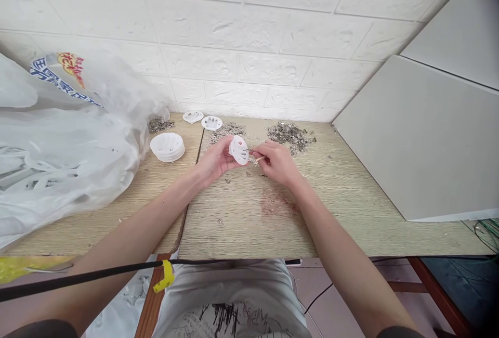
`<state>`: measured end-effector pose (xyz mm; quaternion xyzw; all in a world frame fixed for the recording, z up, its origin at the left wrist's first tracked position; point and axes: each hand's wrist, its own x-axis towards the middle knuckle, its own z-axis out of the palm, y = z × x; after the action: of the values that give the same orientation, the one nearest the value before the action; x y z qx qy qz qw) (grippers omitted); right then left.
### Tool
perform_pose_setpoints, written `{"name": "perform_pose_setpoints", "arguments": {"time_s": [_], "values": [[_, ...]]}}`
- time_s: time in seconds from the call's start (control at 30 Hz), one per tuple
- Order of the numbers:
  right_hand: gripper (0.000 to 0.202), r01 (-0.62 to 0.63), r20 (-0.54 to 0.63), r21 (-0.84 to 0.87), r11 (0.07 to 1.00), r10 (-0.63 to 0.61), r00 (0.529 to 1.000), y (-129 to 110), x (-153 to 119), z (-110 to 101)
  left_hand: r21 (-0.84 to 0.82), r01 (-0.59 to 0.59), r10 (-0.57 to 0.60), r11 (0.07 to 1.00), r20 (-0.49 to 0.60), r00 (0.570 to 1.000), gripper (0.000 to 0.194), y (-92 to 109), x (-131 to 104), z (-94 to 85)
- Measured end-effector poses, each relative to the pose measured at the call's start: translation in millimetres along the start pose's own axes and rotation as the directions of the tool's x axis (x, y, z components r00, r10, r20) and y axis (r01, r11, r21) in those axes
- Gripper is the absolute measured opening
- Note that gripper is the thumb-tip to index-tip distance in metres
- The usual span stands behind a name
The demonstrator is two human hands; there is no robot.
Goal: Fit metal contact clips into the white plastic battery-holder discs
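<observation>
Tilted up over the table, a round white plastic disc (238,150) with slots is held by its edge in my left hand (217,162). My right hand (276,161) pinches a thin light-coloured stick (260,158) just right of the disc, its fingers close to the disc's edge. Behind my hands lie two piles of small metal pieces, one at the middle (230,131) and a darker one (290,137) to the right. A stack of white discs (167,147) stands to the left, and two single discs (212,122) lie near the wall.
A large clear plastic bag (78,145) of white parts fills the left side. Another small metal pile (160,125) sits beside it. A grey-white panel (424,140) leans at the right. A black cable (97,275) with a yellow tag crosses the lower left.
</observation>
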<state>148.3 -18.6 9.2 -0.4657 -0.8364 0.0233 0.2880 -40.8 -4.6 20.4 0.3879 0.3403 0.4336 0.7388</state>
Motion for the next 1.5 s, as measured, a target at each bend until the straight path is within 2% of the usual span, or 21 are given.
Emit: {"name": "perform_pose_setpoints", "arguments": {"time_s": [0.4, 0.57, 0.73, 1.23, 1.5], "values": [[0.030, 0.071, 0.034, -0.042, 0.997, -0.070, 0.997, 0.8, 0.1, 0.8, 0.082, -0.068, 0.063, 0.994, 0.057, 0.996, 0.030, -5.1, 2.0, -4.6], [0.031, 0.071, 0.057, -0.065, 0.995, -0.068, 0.996, -0.6, -0.4, -0.3, 0.133, -0.082, 0.073, 0.988, 0.071, 0.995, 0.036, -7.0, 1.5, -5.3], [0.031, 0.058, 0.062, -0.092, 0.994, -0.052, 0.997, 0.4, -0.8, 1.4, 0.133, -0.081, 0.074, 0.988, 0.060, 0.995, 0.035, -6.5, 0.2, -3.1], [0.033, 0.015, 0.012, 0.038, 0.999, -0.015, 1.000, 1.3, 0.1, 6.8, 0.090, -0.092, 0.088, 0.992, 0.044, 0.995, 0.033, -5.8, 0.3, -1.8], [0.033, 0.053, 0.038, 0.010, 0.999, -0.053, 0.998, 3.2, 1.6, 7.9, 0.147, -0.094, 0.087, 0.985, 0.053, 0.995, 0.030, -6.2, 0.2, -3.1]]}}
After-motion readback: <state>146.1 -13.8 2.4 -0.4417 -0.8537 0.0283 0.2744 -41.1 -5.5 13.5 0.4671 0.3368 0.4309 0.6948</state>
